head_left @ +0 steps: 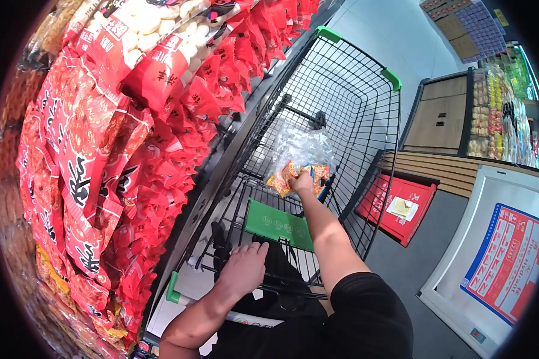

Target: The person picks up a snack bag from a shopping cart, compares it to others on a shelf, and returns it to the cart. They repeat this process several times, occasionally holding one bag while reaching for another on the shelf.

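Inside the shopping cart [365, 107], my right hand [302, 182] is closed on an orange and yellow snack packet [279, 184]. A second orange packet [321, 173] lies beside that hand. A crumpled clear plastic bag [302, 146] is just beyond the packets. My left hand [244, 269] is back side up over the near end of the cart, close to the green seat panel [278, 224]. Its fingers are loosely bent with nothing visible in them, and their undersides are hidden. Below it runs the cart's handle [254, 320].
Red snack bags [96, 161] are stacked high along the left, close to the cart. A red box [398, 206] and a white fire hydrant cabinet [491, 263] stand on the right. More packaged goods [500, 113] fill shelves at the back right. Pale floor [374, 30] lies ahead.
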`<state>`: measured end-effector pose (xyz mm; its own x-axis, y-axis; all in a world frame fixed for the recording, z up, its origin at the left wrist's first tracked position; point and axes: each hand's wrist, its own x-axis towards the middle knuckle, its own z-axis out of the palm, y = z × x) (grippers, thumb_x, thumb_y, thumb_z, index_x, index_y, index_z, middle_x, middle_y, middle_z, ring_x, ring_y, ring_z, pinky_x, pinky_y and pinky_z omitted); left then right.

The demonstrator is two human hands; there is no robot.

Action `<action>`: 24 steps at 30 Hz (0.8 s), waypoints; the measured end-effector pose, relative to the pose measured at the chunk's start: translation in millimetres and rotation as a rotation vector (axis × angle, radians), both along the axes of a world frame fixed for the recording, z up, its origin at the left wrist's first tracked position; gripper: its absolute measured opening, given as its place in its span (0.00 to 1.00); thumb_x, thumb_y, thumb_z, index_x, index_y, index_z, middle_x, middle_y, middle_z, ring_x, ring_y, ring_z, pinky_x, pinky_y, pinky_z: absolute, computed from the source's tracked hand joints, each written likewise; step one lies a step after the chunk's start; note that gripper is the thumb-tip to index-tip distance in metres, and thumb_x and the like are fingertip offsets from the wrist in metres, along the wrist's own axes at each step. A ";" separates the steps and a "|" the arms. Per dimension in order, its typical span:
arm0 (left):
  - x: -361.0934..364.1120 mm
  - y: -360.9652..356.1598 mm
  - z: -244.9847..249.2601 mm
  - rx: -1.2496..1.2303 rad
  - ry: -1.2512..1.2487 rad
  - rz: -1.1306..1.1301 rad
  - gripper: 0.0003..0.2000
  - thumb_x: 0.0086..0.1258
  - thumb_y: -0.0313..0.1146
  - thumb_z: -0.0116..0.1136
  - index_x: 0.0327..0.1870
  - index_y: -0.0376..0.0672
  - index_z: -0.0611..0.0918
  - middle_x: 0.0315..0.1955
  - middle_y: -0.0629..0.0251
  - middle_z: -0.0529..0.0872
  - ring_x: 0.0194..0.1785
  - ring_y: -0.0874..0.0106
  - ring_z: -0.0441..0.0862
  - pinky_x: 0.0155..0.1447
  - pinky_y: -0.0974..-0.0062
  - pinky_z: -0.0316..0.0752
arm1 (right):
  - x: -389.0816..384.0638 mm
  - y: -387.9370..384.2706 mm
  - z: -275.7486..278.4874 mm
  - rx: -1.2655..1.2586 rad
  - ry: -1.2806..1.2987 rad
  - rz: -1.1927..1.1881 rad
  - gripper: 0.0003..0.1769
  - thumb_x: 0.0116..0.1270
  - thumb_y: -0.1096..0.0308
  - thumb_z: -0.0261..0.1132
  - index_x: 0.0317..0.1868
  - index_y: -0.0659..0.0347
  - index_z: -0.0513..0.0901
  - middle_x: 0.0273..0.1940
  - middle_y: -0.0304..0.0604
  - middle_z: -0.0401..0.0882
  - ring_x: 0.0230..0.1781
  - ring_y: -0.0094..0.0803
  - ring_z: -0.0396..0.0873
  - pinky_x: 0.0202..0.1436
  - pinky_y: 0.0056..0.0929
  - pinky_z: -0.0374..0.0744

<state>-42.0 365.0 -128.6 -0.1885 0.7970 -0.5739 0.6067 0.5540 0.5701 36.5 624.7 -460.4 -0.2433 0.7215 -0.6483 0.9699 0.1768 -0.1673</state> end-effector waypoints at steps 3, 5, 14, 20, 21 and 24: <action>-0.1 -0.2 -1.2 -0.012 -0.015 -0.008 0.23 0.68 0.28 0.49 0.65 0.34 0.73 0.54 0.50 0.79 0.60 0.54 0.77 0.68 0.57 0.68 | 14.3 12.5 -1.6 0.113 0.135 -0.072 0.21 0.58 0.50 0.72 0.41 0.61 0.88 0.40 0.56 0.87 0.42 0.48 0.86 0.48 0.43 0.82; -1.4 1.6 4.3 -0.020 -0.018 -0.009 0.23 0.68 0.28 0.49 0.65 0.35 0.73 0.56 0.51 0.79 0.61 0.54 0.77 0.69 0.58 0.68 | 45.3 33.8 -78.0 0.023 0.554 -0.509 0.18 0.63 0.55 0.71 0.39 0.64 0.87 0.29 0.46 0.87 0.29 0.36 0.84 0.35 0.36 0.80; 3.0 0.6 3.1 -0.016 -0.003 -0.038 0.23 0.68 0.28 0.49 0.65 0.36 0.73 0.57 0.51 0.79 0.61 0.54 0.77 0.68 0.59 0.68 | 42.6 50.1 -6.8 -0.640 0.577 -0.563 0.15 0.72 0.53 0.64 0.42 0.58 0.86 0.32 0.35 0.84 0.27 0.24 0.80 0.28 0.30 0.79; 0.2 4.4 7.1 -0.023 -0.004 -0.056 0.23 0.68 0.29 0.51 0.65 0.35 0.73 0.55 0.51 0.79 0.60 0.54 0.77 0.68 0.58 0.68 | 47.8 -37.6 -54.5 -0.358 0.283 0.119 0.30 0.54 0.45 0.77 0.40 0.68 0.87 0.40 0.55 0.88 0.43 0.42 0.87 0.46 0.38 0.83; -0.1 4.6 7.5 -0.026 -0.011 -0.050 0.23 0.67 0.28 0.50 0.64 0.35 0.73 0.56 0.51 0.79 0.59 0.53 0.77 0.68 0.59 0.68 | 38.6 -45.8 -57.4 -0.364 0.285 0.115 0.30 0.54 0.45 0.77 0.40 0.68 0.87 0.40 0.55 0.88 0.43 0.42 0.87 0.46 0.38 0.83; 2.5 1.5 2.8 0.025 0.022 -0.055 0.23 0.67 0.28 0.51 0.64 0.35 0.73 0.55 0.51 0.80 0.60 0.54 0.77 0.68 0.59 0.68 | 12.9 -48.4 -72.0 -0.285 0.078 -0.184 0.28 0.54 0.47 0.76 0.43 0.64 0.88 0.43 0.53 0.88 0.47 0.46 0.87 0.52 0.39 0.81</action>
